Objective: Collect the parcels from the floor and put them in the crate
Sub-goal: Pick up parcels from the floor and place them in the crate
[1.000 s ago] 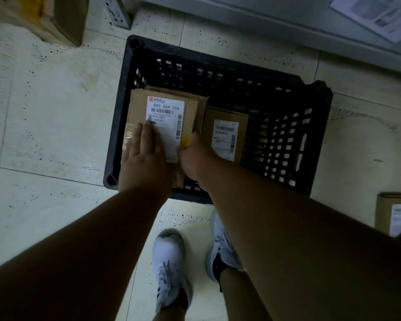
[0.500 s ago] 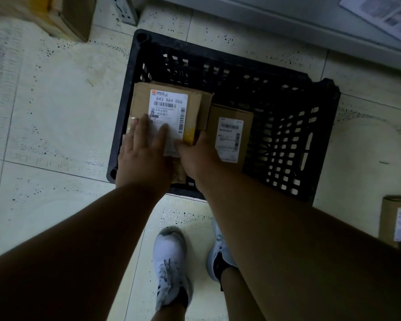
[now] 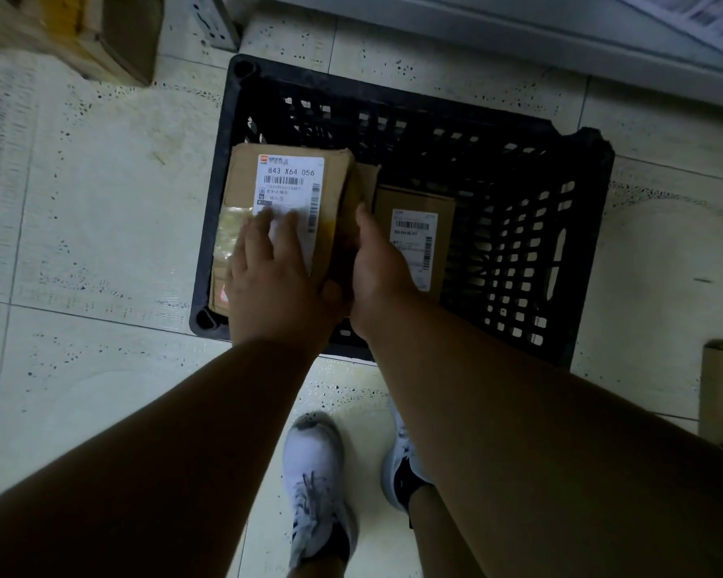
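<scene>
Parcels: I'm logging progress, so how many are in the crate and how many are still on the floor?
In the black crate: 2, the large parcel under both hands and the smaller parcel beside it.
On the floor: 1, the parcel at the right edge.
Total: 3

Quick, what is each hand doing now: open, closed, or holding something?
Left hand: open, fingers flat on top of the big parcel in the crate.
Right hand: against the big parcel's right side; its fingers are hidden, so grip cannot be told.
</scene>
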The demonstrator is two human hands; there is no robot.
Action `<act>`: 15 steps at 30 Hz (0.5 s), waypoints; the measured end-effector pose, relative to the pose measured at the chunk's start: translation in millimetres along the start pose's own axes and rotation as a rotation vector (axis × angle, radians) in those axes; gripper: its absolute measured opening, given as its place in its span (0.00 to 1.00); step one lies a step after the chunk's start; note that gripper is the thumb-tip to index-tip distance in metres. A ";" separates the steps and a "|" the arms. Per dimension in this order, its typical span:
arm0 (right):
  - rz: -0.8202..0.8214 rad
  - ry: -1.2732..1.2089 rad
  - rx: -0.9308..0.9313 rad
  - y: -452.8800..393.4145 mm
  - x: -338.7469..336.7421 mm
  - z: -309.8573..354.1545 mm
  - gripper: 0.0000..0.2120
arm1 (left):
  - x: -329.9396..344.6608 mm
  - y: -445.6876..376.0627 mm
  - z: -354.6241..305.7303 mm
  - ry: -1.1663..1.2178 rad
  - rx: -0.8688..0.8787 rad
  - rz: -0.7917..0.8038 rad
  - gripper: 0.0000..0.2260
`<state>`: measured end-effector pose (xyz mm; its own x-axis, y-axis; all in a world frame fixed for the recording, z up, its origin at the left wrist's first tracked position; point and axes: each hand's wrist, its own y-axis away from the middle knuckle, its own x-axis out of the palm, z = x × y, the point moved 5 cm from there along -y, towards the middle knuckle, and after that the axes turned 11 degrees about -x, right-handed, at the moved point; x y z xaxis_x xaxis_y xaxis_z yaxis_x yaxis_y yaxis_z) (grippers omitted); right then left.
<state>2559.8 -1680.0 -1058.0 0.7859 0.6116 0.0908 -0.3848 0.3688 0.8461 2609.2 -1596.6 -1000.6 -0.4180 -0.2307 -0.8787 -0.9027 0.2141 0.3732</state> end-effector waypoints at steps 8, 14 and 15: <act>-0.134 0.134 -0.076 27.7 -19.5 27.3 0.23 | -16.0 13.1 -17.2 0.148 0.040 0.078 0.25; -0.278 0.537 -0.363 59.2 -97.3 77.8 0.14 | -22.8 43.4 -80.2 0.253 0.057 0.195 0.17; -0.308 0.637 -0.391 60.9 -112.5 84.9 0.15 | -15.2 47.9 -91.1 0.295 0.033 0.237 0.15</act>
<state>2489.1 -1785.8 -972.1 0.5025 0.6807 -0.5330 -0.4300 0.7317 0.5289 2563.1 -1669.3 -942.2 -0.6309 -0.4335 -0.6435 -0.7754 0.3235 0.5423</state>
